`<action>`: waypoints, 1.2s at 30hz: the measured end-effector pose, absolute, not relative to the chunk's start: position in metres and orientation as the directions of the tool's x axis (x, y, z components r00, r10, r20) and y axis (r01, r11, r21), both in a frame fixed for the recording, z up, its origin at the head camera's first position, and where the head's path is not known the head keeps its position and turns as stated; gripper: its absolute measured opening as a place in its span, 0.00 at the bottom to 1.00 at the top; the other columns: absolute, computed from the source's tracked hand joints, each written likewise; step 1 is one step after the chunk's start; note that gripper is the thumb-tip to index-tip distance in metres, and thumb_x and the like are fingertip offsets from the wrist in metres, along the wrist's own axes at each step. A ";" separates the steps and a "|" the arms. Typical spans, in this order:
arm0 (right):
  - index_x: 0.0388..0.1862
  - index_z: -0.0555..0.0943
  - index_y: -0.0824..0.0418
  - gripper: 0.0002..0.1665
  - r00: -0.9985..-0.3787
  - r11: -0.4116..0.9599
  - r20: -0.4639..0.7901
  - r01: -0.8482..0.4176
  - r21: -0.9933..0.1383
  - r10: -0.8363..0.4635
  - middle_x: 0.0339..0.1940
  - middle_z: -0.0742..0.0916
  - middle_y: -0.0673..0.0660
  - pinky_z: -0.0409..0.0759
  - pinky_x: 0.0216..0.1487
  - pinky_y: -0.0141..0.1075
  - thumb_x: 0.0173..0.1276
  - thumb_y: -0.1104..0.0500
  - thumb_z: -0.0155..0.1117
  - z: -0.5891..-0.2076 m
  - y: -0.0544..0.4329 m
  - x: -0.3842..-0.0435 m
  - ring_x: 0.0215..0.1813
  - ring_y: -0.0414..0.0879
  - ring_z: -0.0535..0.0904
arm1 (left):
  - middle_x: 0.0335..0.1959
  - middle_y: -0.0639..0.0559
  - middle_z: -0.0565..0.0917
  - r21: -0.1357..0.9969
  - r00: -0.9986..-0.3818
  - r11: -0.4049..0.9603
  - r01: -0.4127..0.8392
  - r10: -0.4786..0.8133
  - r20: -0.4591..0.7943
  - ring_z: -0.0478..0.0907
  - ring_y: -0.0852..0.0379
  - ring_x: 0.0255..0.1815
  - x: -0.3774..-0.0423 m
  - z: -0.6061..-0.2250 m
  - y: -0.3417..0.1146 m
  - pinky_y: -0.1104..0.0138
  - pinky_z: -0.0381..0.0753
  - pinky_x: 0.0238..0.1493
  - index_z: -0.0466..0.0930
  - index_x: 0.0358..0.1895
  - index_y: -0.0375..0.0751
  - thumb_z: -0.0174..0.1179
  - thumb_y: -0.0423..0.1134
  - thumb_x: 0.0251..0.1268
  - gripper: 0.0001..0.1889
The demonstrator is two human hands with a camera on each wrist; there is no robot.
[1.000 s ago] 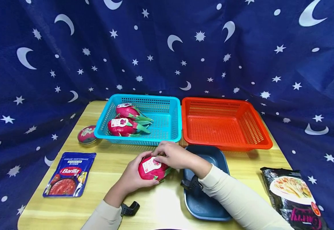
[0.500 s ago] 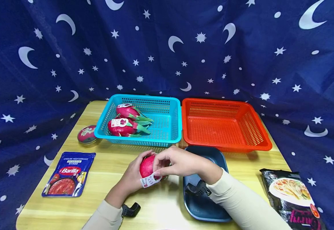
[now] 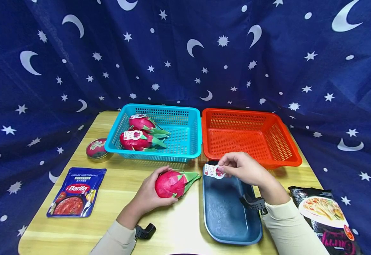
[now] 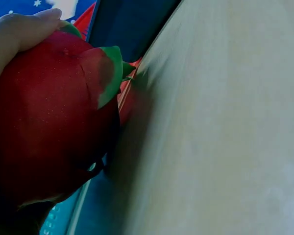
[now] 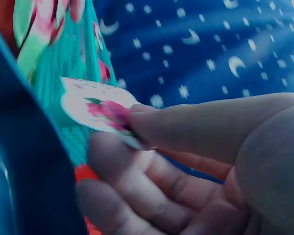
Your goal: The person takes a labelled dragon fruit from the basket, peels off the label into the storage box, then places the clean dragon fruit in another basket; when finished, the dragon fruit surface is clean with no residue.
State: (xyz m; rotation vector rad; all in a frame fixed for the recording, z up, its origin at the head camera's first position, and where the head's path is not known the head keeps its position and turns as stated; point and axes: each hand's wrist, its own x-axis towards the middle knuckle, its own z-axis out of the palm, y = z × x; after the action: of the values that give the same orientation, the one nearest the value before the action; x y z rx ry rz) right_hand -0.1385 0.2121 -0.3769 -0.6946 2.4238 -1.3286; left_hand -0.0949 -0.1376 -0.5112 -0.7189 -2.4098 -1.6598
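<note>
My left hand (image 3: 150, 193) grips a pink dragon fruit (image 3: 171, 184) with green leaf tips, just above the table; its skin shows no label now. In the left wrist view the thumb lies over the top of the red fruit (image 4: 54, 107). My right hand (image 3: 244, 168) pinches a white sticker label (image 3: 211, 171) printed with a dragon fruit, over the far end of a dark blue tray (image 3: 231, 212). The right wrist view shows the label (image 5: 95, 103) held between thumb and fingertips.
A turquoise basket (image 3: 185, 154) holds two labelled dragon fruits (image 3: 135, 140). Beside it stands a red basket (image 3: 239, 141). A round tin (image 3: 97, 148) and a blue Barilla pouch (image 3: 76, 193) lie at left, a black noodle packet (image 3: 325, 216) at right.
My right hand has peeled the label off the dragon fruit and carried it right, over the dark tray. The left hand keeps hold of the fruit in nearly the same place.
</note>
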 end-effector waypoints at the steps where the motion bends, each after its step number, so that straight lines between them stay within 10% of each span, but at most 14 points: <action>1: 0.40 0.86 0.65 0.02 -0.843 0.460 -0.037 -0.256 -0.850 -0.537 0.28 0.87 0.57 0.85 0.30 0.38 0.73 0.70 0.69 -0.379 0.218 -0.137 0.29 0.53 0.84 | 0.68 0.58 0.78 0.846 -0.879 0.285 0.451 0.308 0.365 0.78 0.52 0.64 -0.095 -0.511 -0.138 0.53 0.83 0.59 0.69 0.75 0.41 0.91 0.45 0.38 0.56; 16: 0.41 0.82 0.74 0.02 -0.785 0.480 -0.258 -0.056 -0.876 -0.563 0.29 0.87 0.63 0.89 0.32 0.50 0.72 0.75 0.65 -0.420 0.226 -0.141 0.30 0.65 0.87 | 0.67 0.60 0.78 0.855 -0.893 0.303 0.422 0.300 0.334 0.79 0.52 0.62 -0.093 -0.511 -0.140 0.55 0.85 0.55 0.70 0.74 0.52 0.90 0.48 0.38 0.54; 28: 0.50 0.79 0.82 0.15 -0.876 0.467 -0.216 -0.012 -0.884 -0.430 0.38 0.89 0.70 0.89 0.37 0.55 0.71 0.71 0.69 -0.418 0.243 -0.137 0.35 0.69 0.88 | 0.67 0.60 0.78 0.863 -0.899 0.302 0.405 0.301 0.317 0.78 0.52 0.62 -0.092 -0.507 -0.139 0.55 0.85 0.55 0.70 0.75 0.54 0.90 0.49 0.39 0.53; 36: 0.54 0.76 0.85 0.18 -0.949 0.218 -0.039 -0.032 -0.975 -0.312 0.44 0.88 0.75 0.89 0.45 0.51 0.78 0.67 0.65 -0.412 0.271 -0.115 0.42 0.67 0.89 | 0.67 0.59 0.78 0.852 -0.893 0.311 0.420 0.306 0.329 0.78 0.51 0.62 -0.092 -0.509 -0.138 0.55 0.85 0.55 0.70 0.75 0.53 0.89 0.51 0.41 0.53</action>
State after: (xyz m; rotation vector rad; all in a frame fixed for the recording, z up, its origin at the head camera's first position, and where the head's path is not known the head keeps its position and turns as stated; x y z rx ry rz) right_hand -0.1147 0.2713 -0.4119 -0.3263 2.2644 -1.8043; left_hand -0.0916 -0.1376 -0.5090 -0.6839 -2.4566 -1.6483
